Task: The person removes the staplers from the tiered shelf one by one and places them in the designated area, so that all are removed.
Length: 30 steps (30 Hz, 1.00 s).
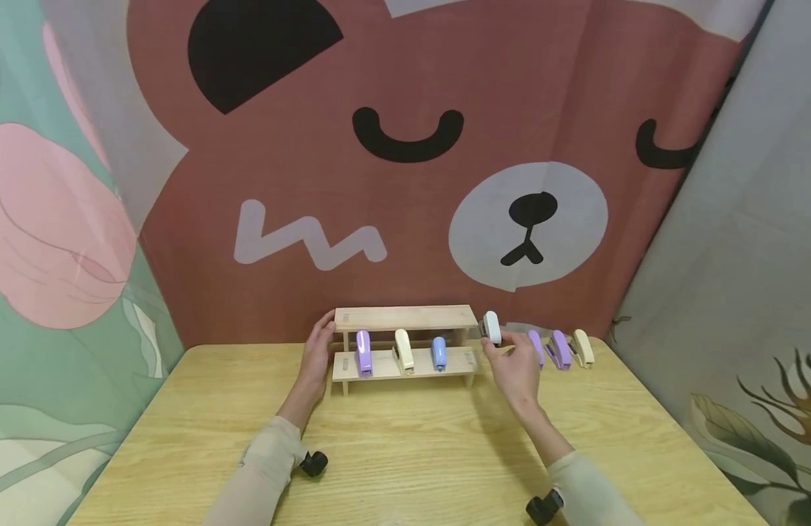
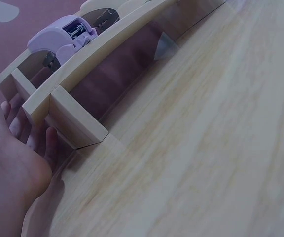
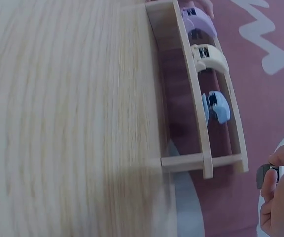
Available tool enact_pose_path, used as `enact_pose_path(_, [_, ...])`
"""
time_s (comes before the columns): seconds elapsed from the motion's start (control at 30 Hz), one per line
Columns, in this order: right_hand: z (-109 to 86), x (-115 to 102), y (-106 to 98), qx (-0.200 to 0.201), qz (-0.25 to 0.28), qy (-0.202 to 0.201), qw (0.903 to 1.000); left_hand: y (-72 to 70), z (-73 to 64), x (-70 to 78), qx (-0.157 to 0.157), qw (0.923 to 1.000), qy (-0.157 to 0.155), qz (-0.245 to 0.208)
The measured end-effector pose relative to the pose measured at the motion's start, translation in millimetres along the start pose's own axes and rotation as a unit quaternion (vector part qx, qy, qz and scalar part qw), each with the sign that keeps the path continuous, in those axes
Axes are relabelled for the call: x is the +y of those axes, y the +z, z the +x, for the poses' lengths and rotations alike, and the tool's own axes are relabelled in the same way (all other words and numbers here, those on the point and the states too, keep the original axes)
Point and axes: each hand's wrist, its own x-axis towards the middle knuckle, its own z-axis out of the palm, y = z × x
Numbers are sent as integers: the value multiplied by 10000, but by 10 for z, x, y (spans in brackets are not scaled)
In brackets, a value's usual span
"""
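Observation:
A two-tier wooden rack (image 1: 405, 317) stands near the back of the table. On its lower shelf (image 1: 421, 363) are a purple stapler (image 1: 364, 354), a cream stapler (image 1: 403, 353) and a blue stapler (image 1: 439, 353), in a row from left to right. My left hand (image 1: 315, 356) rests against the rack's left end, its loosely extended fingers (image 2: 17, 124) at the side in the left wrist view. Just off the rack's right end, my right hand (image 1: 516, 374) pinches a white stapler (image 1: 492, 329) between thumb and fingers, raised upright. In the right wrist view the hand covers most of this stapler.
To the right of my right hand, two purple staplers (image 1: 560, 351) and a cream stapler (image 1: 583, 348) stand on the wooden table (image 1: 405, 453). A curtain with a printed bear (image 1: 405, 212) hangs right behind the table, and a grey printed curtain (image 1: 741, 241) hangs at the right.

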Motion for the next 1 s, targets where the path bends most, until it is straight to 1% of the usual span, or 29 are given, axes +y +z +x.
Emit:
enact_pose_path(0.17, [30, 105, -43, 55, 21, 221, 9997, -2, -14, -44, 91, 9999, 83, -71])
enact_pose_path(0.33, [54, 222, -49, 21, -125, 319, 9994, 1, -21, -46, 160, 9997, 204, -15])
enact_pose_path(0.47, [75, 310, -45, 35, -190, 325, 9993, 7, -13, -40, 148, 9996, 212, 59])
enact_pose_path(0.63, [100, 386, -36, -2, -258, 294, 9992, 8, -6, -27, 89, 9998, 175, -34])
enact_pose_path(0.77, [128, 436, -21, -93, -376, 357, 9986, -7, 16, -16, -1, 9998, 140, -121])
enact_pose_path(0.87, [146, 481, -6, -228, -566, 441, 9972, -13, 14, 11, -45, 9999, 109, -92])
enact_pose_path(1.0, [159, 566, 12, -508, -860, 576, 9933, 15, -50, 114, -93, 10000, 31, -7])
